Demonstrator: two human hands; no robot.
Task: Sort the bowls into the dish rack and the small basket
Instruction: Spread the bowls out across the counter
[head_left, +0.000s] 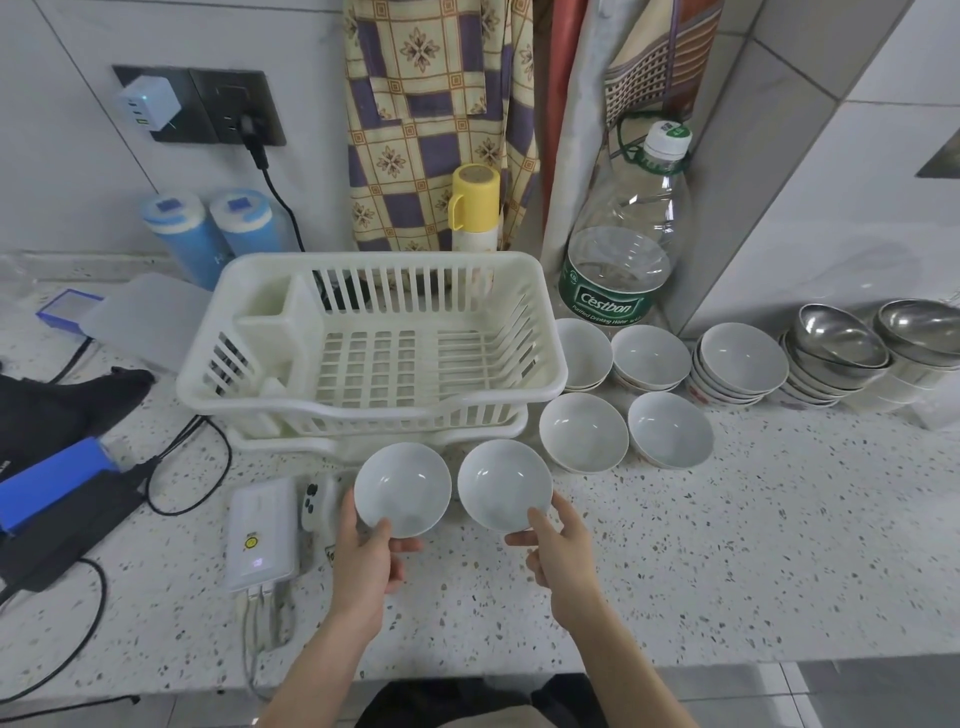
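Note:
My left hand (366, 558) grips the near rim of a white bowl (402, 486), and my right hand (561, 551) grips the rim of a second white bowl (504, 483). Both bowls are held side by side just in front of the white plastic dish rack (540, 338), which holds no bowls. Two single white bowls (583, 431) (670, 428) sit on the counter right of the rack. Behind them are short stacks of white bowls (586, 353) (649, 358) (740, 361) and stacked steel bowls (836, 343) (917, 325).
A large water bottle (623, 244) and a yellow flask (475, 205) stand behind the rack. A white power bank (265, 535), cables, a blue box (52, 480) and a dark bag (57, 405) lie to the left. The counter's front edge runs just below my wrists.

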